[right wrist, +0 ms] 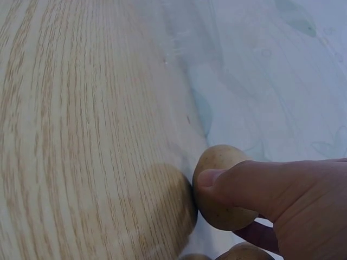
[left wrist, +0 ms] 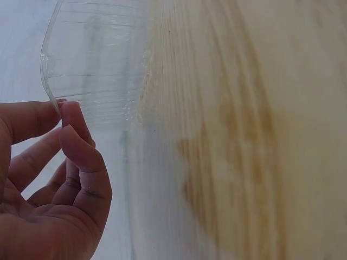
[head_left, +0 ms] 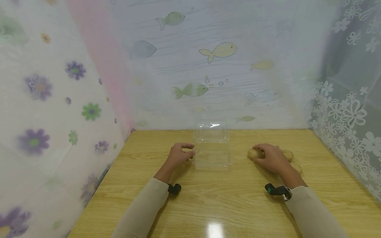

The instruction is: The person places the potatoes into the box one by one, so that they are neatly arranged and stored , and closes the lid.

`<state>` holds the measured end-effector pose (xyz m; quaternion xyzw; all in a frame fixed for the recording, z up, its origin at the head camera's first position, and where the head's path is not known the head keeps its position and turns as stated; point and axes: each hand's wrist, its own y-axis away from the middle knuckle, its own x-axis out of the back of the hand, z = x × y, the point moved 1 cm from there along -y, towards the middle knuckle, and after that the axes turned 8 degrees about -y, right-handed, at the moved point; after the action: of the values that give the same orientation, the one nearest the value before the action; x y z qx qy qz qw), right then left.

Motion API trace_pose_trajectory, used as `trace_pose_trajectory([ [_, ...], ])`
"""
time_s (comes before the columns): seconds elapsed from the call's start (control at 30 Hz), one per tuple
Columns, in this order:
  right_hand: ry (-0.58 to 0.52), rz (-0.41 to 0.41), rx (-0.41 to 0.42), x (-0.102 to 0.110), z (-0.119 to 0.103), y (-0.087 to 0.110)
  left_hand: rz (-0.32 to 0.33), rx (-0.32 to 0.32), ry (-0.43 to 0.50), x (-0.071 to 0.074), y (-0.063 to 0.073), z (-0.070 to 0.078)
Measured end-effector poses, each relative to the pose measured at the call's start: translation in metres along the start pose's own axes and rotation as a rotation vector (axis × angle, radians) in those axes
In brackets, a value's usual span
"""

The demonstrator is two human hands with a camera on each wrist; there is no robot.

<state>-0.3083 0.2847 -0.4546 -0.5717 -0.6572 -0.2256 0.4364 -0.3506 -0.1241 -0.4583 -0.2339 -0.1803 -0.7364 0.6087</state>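
A clear plastic box [head_left: 212, 166] with its hinged lid [head_left: 212, 132] raised at the back sits on the table. My left hand [head_left: 179, 155] is at its left side; in the left wrist view the thumb and fingers pinch the rim of the clear box [left wrist: 95, 59]. To the right, my right hand [head_left: 272, 159] grips a potato [head_left: 254, 154] between thumb and fingers. The right wrist view shows the thumb across the held potato [right wrist: 219, 158], whose far side the hand hides. Inside the box I see only the wood through the plastic.
More potatoes lie beside and behind my right hand, one potato [head_left: 288, 154] farther back and another potato [head_left: 297, 168] near the wrist. The wooden table [head_left: 208, 201] ends at a fish-patterned curtain [head_left: 190, 89]. Flowered curtains hang left and right.
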Motion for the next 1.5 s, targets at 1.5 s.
trace_pose_trajectory([
  [1.5, -0.010, 0.026, 0.025, -0.001, 0.000, 0.000, -0.033, 0.001, 0.017, -0.005, 0.045, 0.002],
])
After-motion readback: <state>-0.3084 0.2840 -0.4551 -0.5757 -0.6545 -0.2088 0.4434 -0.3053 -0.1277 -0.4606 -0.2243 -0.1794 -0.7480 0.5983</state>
